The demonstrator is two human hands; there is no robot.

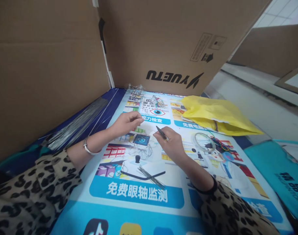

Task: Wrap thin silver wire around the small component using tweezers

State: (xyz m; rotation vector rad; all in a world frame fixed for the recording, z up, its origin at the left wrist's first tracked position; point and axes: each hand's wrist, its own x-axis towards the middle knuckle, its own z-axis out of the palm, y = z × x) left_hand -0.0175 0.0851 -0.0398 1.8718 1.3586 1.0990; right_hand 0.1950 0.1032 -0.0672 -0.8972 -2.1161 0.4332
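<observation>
My left hand [127, 123] is pinched shut on a thin wire that I can barely make out, held just above a printed poster [139, 192] that covers the table. My right hand [172, 143] is closed round a small dark tool [161, 132], its tip pointing toward the left hand. Below both hands, loose bent wires [141, 150] lie on the poster. A small bunch of straight wires [151, 178] lies nearer to me. Leopard-print sleeves cover both forearms, and a silver bangle [88, 149] sits on the left wrist.
A long bundle of straight metal wires [75, 125] lies along the left cardboard wall [46, 65]. A yellow plastic bag [217, 114] lies at the back right, with a clear tape roll [204, 141] and coloured wires [219, 145] in front of it. A teal bag [278, 169] sits at far right.
</observation>
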